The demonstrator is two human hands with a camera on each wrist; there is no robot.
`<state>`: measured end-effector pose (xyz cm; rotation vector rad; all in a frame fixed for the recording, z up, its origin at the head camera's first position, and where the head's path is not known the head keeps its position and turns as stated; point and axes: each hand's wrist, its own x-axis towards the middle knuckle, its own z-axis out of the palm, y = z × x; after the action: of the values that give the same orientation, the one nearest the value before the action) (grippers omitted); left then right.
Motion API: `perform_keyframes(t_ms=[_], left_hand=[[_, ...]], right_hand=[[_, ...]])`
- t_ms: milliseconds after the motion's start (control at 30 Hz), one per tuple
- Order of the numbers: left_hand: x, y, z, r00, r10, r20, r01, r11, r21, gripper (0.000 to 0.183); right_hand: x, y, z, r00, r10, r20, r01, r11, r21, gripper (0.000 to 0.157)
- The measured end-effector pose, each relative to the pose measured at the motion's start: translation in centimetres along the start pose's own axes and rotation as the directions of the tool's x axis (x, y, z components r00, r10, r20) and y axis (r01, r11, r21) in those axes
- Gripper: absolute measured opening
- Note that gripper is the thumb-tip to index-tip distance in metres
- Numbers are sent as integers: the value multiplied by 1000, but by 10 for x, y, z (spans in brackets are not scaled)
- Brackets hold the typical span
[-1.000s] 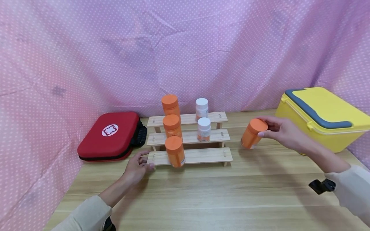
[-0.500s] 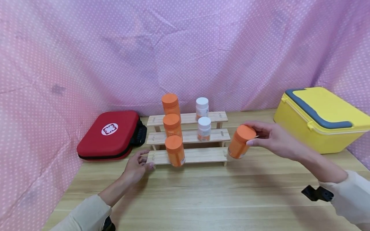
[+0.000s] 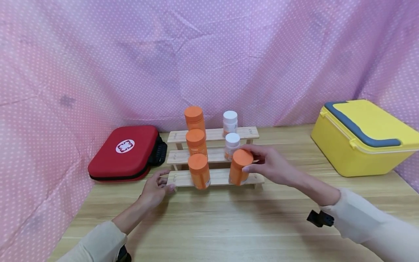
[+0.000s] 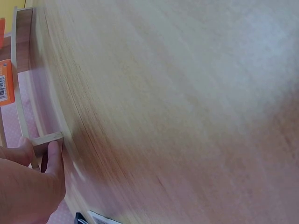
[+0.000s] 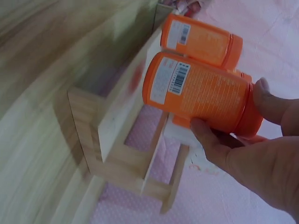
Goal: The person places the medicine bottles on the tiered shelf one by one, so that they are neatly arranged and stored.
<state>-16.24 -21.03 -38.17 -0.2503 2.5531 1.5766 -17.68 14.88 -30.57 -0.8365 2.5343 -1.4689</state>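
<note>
My right hand [image 3: 275,165] grips an orange pill bottle [image 3: 238,173] by its cap and upper side. This bottle is at the right part of the lowest step of a three-step wooden rack [image 3: 216,177]; I cannot tell whether its base touches the wood. Pinched between the thumb and fingers of my left hand [image 3: 154,189] is the rack's lower left end, by a leg [image 4: 46,140]. One orange bottle stands on the left of each step: bottom [image 3: 199,173], middle [image 3: 196,143] and top [image 3: 194,118]. White-capped bottles occupy the middle [image 3: 232,143] and top [image 3: 230,122] steps.
Left of the rack lies a red first-aid case [image 3: 126,153] with a black handle. A yellow box [image 3: 360,145] with a grey handle stands at the right. Pink dotted cloth [image 3: 209,58] hangs behind the wooden table [image 3: 209,225].
My right hand has carried the orange bottle leftward, from right of the rack to the lowest step. The left hand has stayed on the rack's left end.
</note>
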Motion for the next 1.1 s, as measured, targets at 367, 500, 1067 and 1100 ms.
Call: perform_keyframes(t_ms=[367, 500, 1067, 1100], left_hand=[[0, 1, 0, 1000, 8, -8, -8, 1000, 4, 60], [0, 2, 0, 1000, 13, -10, -13, 1000, 11, 59], [0, 1, 0, 1000, 23, -12, -22, 999, 24, 59], [-1, 1, 0, 1000, 25, -10, -25, 999, 22, 58]], right_hand=[[6, 2, 12, 999, 29, -44, -30, 999, -24, 52], [9, 1, 12, 999, 27, -31, -29, 999, -34, 52], [17, 2, 15, 999, 29, -22, -30, 999, -39, 52], [17, 2, 16, 999, 31, -22, -32, 999, -39, 52]])
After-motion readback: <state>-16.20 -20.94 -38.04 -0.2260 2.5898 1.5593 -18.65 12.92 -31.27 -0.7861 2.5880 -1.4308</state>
